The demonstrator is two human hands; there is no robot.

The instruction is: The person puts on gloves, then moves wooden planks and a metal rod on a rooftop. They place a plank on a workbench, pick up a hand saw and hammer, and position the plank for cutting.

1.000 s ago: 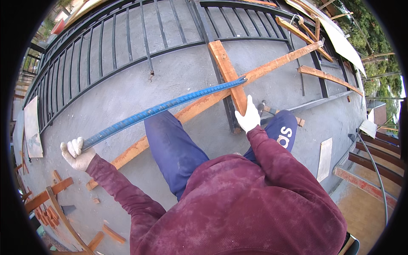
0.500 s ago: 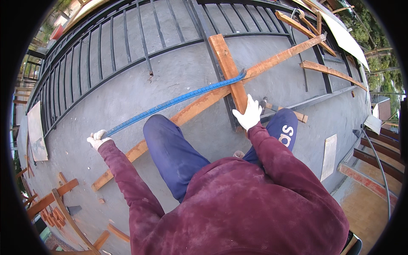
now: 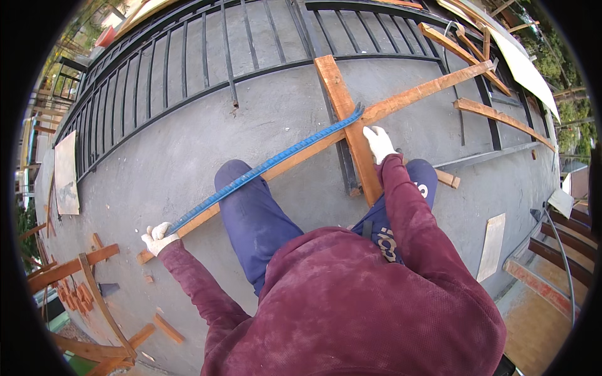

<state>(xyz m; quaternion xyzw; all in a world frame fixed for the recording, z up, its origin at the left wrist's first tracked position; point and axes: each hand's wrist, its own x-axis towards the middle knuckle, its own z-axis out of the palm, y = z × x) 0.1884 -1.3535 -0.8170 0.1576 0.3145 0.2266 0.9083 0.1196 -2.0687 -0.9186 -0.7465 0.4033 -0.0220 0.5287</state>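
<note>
My left hand [image 3: 160, 238], in a white glove, is closed around the near-left end of a long blue crowbar [image 3: 263, 168]. The bar slants across my left knee, and its hooked claw end lies over the spot where two wooden boards cross. My gloved right hand [image 3: 380, 144] grips the right edge of the shorter wooden board [image 3: 338, 91], just nearer than the claw; some of its fingers are hidden. Beneath that board runs a longer wooden board [image 3: 426, 92], partly covered by the bar and my knee.
A wooden handle [image 3: 449, 179] sticks out beside my right knee. Black metal railings [image 3: 166, 75] lie along the far side of the grey floor [image 3: 169, 156]. Loose timber [image 3: 501, 119] is at the far right, with more wooden pieces [image 3: 72, 269] at near left.
My left hand has drawn its end of the crowbar down and nearer, so the bar now crosses my left knee. My right hand has shifted farther up along the shorter board's right edge.
</note>
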